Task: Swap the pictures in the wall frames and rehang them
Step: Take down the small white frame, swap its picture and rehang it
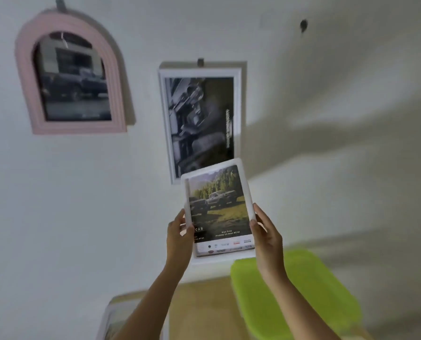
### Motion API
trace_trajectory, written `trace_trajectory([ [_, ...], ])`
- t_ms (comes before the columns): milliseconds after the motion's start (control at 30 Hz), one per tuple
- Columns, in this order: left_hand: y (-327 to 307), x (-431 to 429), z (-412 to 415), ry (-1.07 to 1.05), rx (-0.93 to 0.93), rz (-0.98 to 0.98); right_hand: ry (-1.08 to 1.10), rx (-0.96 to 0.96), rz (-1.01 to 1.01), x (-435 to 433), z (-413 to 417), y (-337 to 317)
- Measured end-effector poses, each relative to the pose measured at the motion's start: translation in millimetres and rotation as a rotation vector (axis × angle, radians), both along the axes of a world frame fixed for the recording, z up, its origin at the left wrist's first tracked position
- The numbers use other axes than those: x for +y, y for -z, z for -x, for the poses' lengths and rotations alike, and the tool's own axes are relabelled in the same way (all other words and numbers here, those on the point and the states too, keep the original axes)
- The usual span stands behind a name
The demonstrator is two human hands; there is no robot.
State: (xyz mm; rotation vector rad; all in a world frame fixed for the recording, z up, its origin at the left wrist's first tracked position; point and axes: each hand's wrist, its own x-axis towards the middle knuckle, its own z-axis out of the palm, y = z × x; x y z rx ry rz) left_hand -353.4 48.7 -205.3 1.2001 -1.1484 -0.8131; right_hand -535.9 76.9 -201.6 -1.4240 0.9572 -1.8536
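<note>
Below the wall frame, left hand and right hand pinch a white frame, probably showing trucks.

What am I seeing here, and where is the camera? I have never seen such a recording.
No machine here: one wide-angle camera on a person's head looks at a wall. The left hand and right hand grip the side edges of a loose white frame showing trucks. On the wall hang a pink arched frame and a white rectangular frame; a bare hook sits up right. Below, a wooden surface holds a lime-green plastic item and a blurred object at lower left.
</note>
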Motion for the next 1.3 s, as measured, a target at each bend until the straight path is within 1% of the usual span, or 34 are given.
trace_trajectory([
  [100, 32, 30, -25, 0.026, -0.07, -0.154, 0.024, 0.136, -0.018, 32, -30, 38],
  [133, 35, 39, -28, 0.034, -0.069, -0.174, 0.045, 0.193, -0.008, 42, -38, 50],
  [233, 35, 61, -31, 0.151, -0.012, -0.132, 0.107, 0.341, 0.039, 66, -57, 86],
  [333, 39, 77, -25, 0.235, -0.029, -0.122, 0.097, 0.482, 0.067, 86, -69, 110],
  [433, 46, 91, -18, 0.192, -0.062, -0.113, 0.062, 0.617, 0.093, 103, -73, 123],
  [533, 58, 99, -23, 0.135, -0.049, -0.142, 0.04, 0.679, 0.122, 115, -75, 130],
  [633, 68, 101, -31, 0.155, -0.014, -0.172, 0.026, 0.698, 0.126, 123, -82, 135],
  [767, 90, 96, -47, 0.165, 0.078, -0.222, -0.032, 0.694, 0.126, 135, -93, 149],
  [867, 102, 102, -57, 0.168, 0.157, -0.258, -0.084, 0.654, 0.048, 146, -95, 157],
  [933, 114, 104, -64, 0.144, 0.177, -0.227, -0.143, 0.625, -0.023, 148, -94, 160],
  [1000, 123, 107, -72, 0.119, 0.181, -0.198, -0.186, 0.627, -0.039, 144, -90, 162],
  [1100, 137, 109, -83, 0.092, 0.254, -0.206, -0.149, 0.596, -0.066, 125, -77, 172],
  [1167, 144, 112, -88, 0.068, 0.299, -0.237, -0.058, 0.582, -0.171, 106, -68, 181],
  [1200, 148, 113, -89, 0.047, 0.315, -0.244, -0.024, 0.582, -0.255, 98, -63, 187],
  [1233, 152, 114, -89, 0.026, 0.317, -0.249, -0.024, 0.573, -0.346, 92, -59, 193],
  [1300, 160, 115, -89, 0.01, 0.318, -0.257, -0.093, 0.55, -0.494, 86, -52, 204],
])
